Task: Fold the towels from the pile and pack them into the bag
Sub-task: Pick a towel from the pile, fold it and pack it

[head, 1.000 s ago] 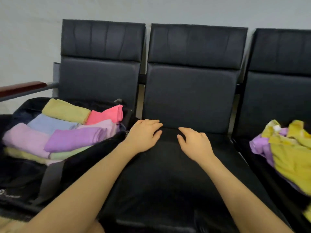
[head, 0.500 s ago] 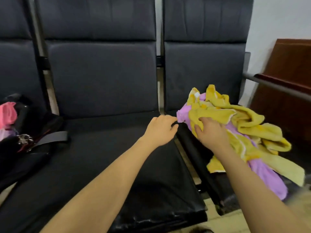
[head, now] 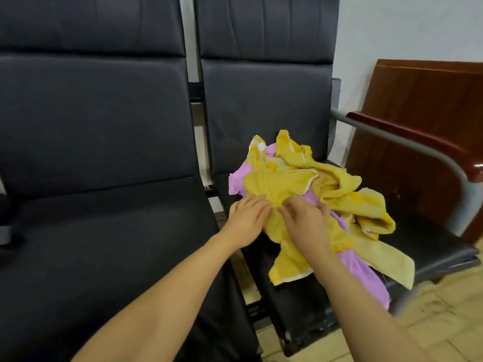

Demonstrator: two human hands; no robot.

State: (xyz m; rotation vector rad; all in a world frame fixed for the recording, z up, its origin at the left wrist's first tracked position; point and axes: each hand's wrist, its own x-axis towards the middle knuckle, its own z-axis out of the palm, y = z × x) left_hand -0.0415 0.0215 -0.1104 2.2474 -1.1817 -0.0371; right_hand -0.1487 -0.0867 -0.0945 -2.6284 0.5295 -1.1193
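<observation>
Black bench seats carry the towel pile at right, where left hand and right hand pinch the yellow towel at its near edge.

Purple towel mostly under yellow ones

A row of dark padded seats fills the frame: one seat at the left and centre, another seat at centre right. A grey metal armrest with a reddish wooden top curves down at the right. Behind it stands a reddish-brown wooden panel. A pale wall shows at upper right, and beige tiled floor at lower right.
</observation>
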